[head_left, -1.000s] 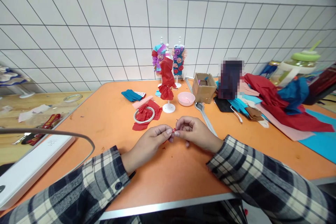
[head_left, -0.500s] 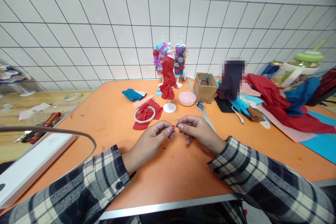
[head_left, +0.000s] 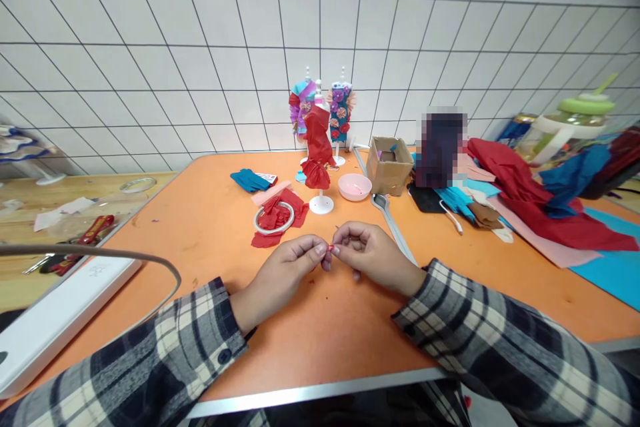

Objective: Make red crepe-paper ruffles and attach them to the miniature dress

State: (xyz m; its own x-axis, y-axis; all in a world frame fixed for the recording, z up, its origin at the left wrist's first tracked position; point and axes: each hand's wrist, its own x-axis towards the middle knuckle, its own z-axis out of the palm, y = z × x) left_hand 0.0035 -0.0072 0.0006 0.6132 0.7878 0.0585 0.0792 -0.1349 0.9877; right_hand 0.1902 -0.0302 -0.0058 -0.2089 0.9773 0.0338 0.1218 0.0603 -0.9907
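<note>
Over the orange tabletop, my left hand (head_left: 290, 265) pinches a small red paper piece (head_left: 331, 247) between thumb and fingertips. My right hand (head_left: 375, 257) is closed in a pinch at the same piece, its fingertips meeting those of the left. Most of the piece is hidden by the fingers. Just beyond the hands stands a small white mannequin stand (head_left: 321, 204) wearing a red paper dress (head_left: 318, 140). Left of it, a white ring of tape (head_left: 274, 231) rests on crumpled red paper (head_left: 299, 208).
Two more dressed mannequins (head_left: 341, 113) stand behind. A pink bowl (head_left: 355, 188), cardboard box (head_left: 389, 170) and grey-handled tool (head_left: 397, 230) lie right of centre. Coloured paper sheets (head_left: 555, 203) and a lidded jug (head_left: 570, 127) fill the right. A white power bank (head_left: 70, 320) and cable lie left.
My right fingertips have come in to the red piece, closing the small gap between the two hands. The view has shifted slightly; the tabletop things have not moved.
</note>
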